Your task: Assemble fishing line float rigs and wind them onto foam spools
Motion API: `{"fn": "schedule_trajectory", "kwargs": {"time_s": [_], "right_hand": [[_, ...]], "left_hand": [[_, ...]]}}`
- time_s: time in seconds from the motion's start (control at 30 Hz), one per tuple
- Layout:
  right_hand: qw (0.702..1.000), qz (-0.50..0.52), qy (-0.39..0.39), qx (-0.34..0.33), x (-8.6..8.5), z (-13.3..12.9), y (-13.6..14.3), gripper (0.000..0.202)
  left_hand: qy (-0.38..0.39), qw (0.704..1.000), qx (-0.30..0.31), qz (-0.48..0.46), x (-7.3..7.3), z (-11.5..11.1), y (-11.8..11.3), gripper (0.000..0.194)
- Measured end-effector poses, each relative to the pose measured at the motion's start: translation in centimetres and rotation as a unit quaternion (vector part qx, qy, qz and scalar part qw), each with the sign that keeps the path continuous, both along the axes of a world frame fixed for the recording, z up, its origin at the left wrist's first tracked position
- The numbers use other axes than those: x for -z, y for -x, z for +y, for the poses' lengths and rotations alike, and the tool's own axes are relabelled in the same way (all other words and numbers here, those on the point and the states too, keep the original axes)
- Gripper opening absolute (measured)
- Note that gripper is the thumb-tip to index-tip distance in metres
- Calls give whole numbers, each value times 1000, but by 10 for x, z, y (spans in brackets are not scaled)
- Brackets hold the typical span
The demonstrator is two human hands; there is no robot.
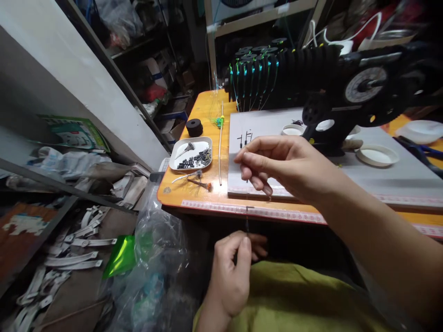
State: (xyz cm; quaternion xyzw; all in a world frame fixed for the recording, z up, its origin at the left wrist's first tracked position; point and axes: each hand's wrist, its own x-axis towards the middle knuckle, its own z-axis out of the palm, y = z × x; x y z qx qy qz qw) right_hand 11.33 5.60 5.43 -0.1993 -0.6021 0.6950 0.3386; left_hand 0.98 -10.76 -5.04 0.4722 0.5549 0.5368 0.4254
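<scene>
Head view: my right hand (280,161) appears to pinch a thin dark strand (247,225) beyond the measuring tape (214,206), my left (231,276) its lower end on the tape's near side. I'd hold it lightly taut, fingertips steady, without tugging.

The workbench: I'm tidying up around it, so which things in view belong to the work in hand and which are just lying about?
Likely in use:
- thin dark strand between left hand and right hand
- small black parts in white tray

Probably just lying about:
- green packet
- clear plastic bag
- white straps
</scene>
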Motion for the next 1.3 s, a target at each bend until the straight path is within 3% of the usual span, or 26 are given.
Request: {"fn": "schedule_trajectory", "kwargs": {"time_s": [0.1, 0.2, 0.27, 0.33, 0.47, 0.53, 0.63, 0.7, 0.77, 0.97, 1.3], "right_hand": [[998, -30, -58, -13, -13, 2, -3, 30], [993, -55, -101, -27, -22, 3, -5, 32], [987, -78, -139, -27, -27, 4, -7, 32], [975, -104, -195, -11, -30, 6, -8, 32], [957, -114, -268, -2, -30, 9, -10, 30], [972, -107, -208, -27, -26, 10, -11, 30], [992, -72, 16, -107, -16, 8, -10, 33], [974, -38, 157, -156, -8, 6, -8, 33], [960, -14, 226, -163, -2, 4, -5, 34], [959, 16, 253, -127, 7, 2, 4, 36], [957, 29, 264, -122, 10, 9, 1, 36]], "left_hand": [[-71, 968, -85, 227, -13, 16, 19, 25], [-170, 920, -183, 301, -34, 43, 29, 29], [-217, 923, -165, 271, -49, 62, 29, 26], [-232, 947, -115, 191, -59, 76, 25, 19], [-195, 980, -45, 19, -64, 85, 15, 21], [-180, 982, -23, -45, -61, 82, 12, 21], [-167, 972, 15, -167, -54, 76, 7, 20], [-150, 954, 44, -256, -50, 73, 3, 23], [-132, 939, 62, -311, -48, 71, -1, 28], [-91, 906, 75, -407, -42, 65, -8, 32], [-37, 855, 116, -503, -17, 42, -15, 25]]}}
